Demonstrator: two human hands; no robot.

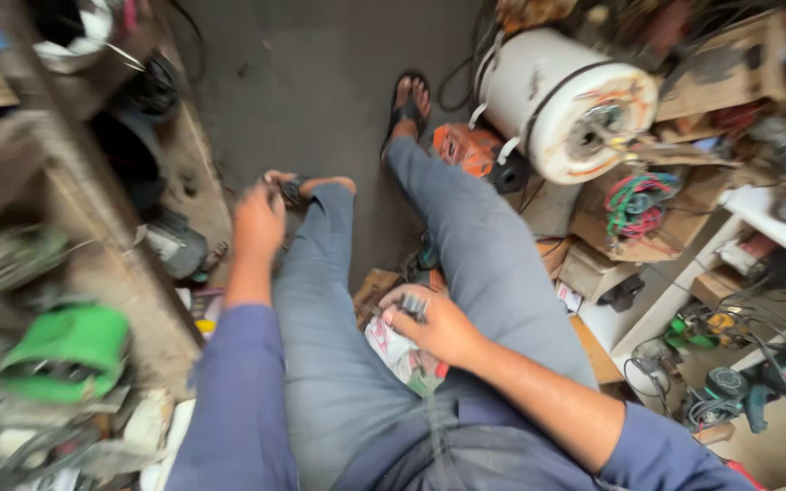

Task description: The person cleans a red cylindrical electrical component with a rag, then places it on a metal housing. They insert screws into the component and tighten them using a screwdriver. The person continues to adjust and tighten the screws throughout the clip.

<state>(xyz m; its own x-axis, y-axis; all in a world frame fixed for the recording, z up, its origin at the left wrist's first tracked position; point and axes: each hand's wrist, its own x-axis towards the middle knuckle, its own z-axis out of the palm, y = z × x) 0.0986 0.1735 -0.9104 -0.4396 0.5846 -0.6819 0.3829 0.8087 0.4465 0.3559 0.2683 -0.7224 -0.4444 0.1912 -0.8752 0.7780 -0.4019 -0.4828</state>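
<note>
I see the left hand (258, 221) stretched forward over the left knee, arm nearly straight in a blue sleeve, wrist bent down. Its fingers are curled around a small dark object (282, 187) at the knuckles; the blur keeps me from telling what that object is or how tight the hold is. The right hand (437, 325) sits lower and closer, between the thighs, forearm coming in from the lower right with the sleeve pushed up. Its fingers are pinched shut on a small dark metal part (413, 307), thumb on top, just above a crumpled white bag (393, 353) lying between the grey trouser legs.

Ahead of the right leg lies a white cylindrical drum (548, 95) on its side, its round end with a metal hub turned toward me, and an orange power tool (468, 148) sits just beside the shin. Right of that, a coil of red and green wire (637, 202) rests on cardboard boxes. On the left, a wooden shelf (75, 195) crowds close to the left arm, holding a green cap-shaped piece (70, 350) and blurred motor parts. The bare concrete floor (320, 82) lies between.
</note>
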